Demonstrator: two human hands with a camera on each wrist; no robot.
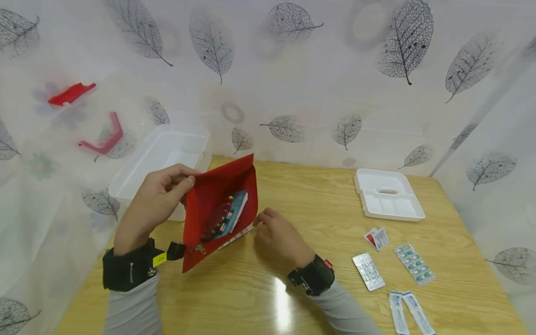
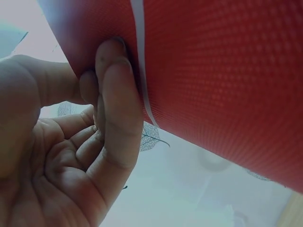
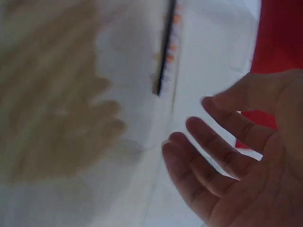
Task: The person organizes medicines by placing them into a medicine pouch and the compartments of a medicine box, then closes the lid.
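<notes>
Between thumb and fingers my left hand (image 1: 161,197) pinches the top edge of a red zip pouch (image 1: 219,174), holding it tilted with its mouth gaping toward me. A blue-and-white packet (image 1: 236,211) and a dark strip with shiny red and gold spots (image 1: 217,223) lie inside. In the left wrist view, the fingers (image 2: 118,109) press on the red fabric beside a white seam. At the pouch's lower right corner is my right hand (image 1: 282,235), fingers loosely bent and holding nothing in the right wrist view. A pale, orange-marked strip (image 1: 236,237) shows along the pouch's lower edge.
A white bin (image 1: 163,139) stands behind my left hand. To the right are a white compartment tray (image 1: 391,211), small sachets (image 1: 378,238), a silver blister pack (image 1: 368,272), a green capsule blister pack (image 1: 414,264) and two slim white packets (image 1: 398,312). Leaf-printed curtains (image 1: 310,83) enclose the table.
</notes>
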